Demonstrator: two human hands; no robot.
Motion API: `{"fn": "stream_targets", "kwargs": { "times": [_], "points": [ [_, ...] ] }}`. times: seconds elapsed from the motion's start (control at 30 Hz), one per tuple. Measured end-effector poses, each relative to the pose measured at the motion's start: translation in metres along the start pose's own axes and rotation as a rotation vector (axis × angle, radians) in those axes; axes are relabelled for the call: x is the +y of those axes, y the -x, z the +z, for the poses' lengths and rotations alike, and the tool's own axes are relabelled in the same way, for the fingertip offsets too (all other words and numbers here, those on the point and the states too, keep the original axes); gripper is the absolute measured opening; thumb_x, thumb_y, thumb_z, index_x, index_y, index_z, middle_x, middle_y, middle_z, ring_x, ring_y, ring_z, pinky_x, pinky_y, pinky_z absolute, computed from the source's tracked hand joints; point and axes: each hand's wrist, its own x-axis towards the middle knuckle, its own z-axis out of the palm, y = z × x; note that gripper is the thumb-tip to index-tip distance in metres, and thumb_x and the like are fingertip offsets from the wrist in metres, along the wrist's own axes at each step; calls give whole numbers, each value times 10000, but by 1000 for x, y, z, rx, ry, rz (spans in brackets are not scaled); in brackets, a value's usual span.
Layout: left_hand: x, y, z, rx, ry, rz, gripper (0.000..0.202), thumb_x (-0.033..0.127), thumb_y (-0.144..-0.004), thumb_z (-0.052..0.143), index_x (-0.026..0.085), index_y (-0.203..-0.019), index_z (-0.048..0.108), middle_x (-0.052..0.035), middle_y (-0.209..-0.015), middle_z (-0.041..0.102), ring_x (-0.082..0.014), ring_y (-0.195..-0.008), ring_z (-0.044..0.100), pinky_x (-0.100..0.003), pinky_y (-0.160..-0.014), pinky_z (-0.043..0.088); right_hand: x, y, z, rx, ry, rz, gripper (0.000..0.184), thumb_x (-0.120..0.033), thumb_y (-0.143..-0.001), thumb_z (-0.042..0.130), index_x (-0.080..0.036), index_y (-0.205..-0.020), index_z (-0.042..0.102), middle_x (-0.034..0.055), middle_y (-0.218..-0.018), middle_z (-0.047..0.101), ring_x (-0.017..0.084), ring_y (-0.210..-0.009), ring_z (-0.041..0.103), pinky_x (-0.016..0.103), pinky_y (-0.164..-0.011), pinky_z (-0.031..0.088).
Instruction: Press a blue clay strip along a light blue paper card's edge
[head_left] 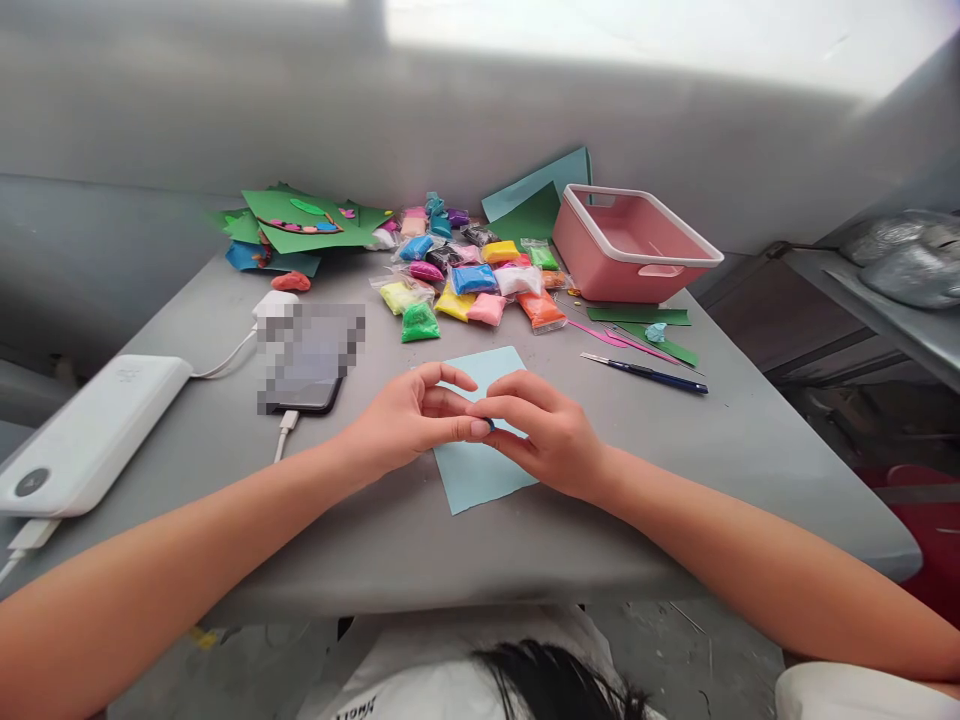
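Over a light blue sheet of paper point(480, 480), my two hands meet at the fingertips. A small dark blue piece of modelling clay point(491, 425) shows between them, mostly covered by fingers. My left hand point(409, 415) presses its thumb tip against the piece, its other fingers curled above. From the other side, my right hand point(555, 432) pinches it between thumb and forefinger. The paper lies flat on the grey table beneath both hands.
Several bags of coloured clay point(472, 278) lie behind the paper. A pink basket point(637, 245) and a craft knife point(645, 373) are to the right. At left are green paper sheets point(300, 225), a phone point(311, 360) and a cabled white power bank point(97, 430).
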Motion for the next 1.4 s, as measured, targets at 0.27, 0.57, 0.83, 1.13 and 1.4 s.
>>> {"fn": "stream_targets", "kwargs": {
  "times": [0.27, 0.57, 0.83, 1.13, 1.4],
  "points": [
    [3, 2, 1, 1, 26, 16, 487, 393, -606, 930, 199, -958, 656, -18, -839, 750, -202, -883, 700, -357, -852, 511, -1, -2, -5, 1, -109, 58, 100, -161, -931, 627, -253, -970, 632, 32, -832, 668, 157, -751, 647, 281, -664, 567],
    [-7, -6, -12, 101, 36, 100, 382, 505, -695, 857, 221, -934, 764, -47, -1050, 729, -198, -965, 682, -390, -945, 566, 17, -4, -27, 234, -366, 673, 254, -427, -1000, 527, -230, -1068, 671, 49, -934, 740, 167, -762, 730, 355, -722, 629],
    [-9, -8, -17, 129, -69, 80, 516, 469, -669, 890, 253, -1113, 737, -52, -1068, 738, -245, -1071, 688, -439, -1051, 495, 22, -2, -27, 187, -594, 751, 285, -474, -848, 740, -223, -980, 711, 30, -928, 751, 173, -847, 740, 348, -787, 641],
    [-7, -7, -12, 124, 46, 217, 359, 467, -668, 885, 195, -800, 692, 27, -879, 609, -108, -791, 615, -368, -900, 599, 14, -2, -24, 109, -656, 778, 298, -488, -840, 740, -214, -948, 698, 38, -918, 759, 183, -828, 744, 335, -712, 645],
    [-12, -10, -13, 140, 28, 158, 443, 544, -720, 835, 222, -1016, 767, -30, -931, 730, -198, -964, 715, -429, -1072, 523, 12, 0, -26, 90, -520, 630, 224, -415, -863, 737, -216, -965, 715, 45, -933, 763, 190, -852, 741, 367, -797, 626]
  ]
}}
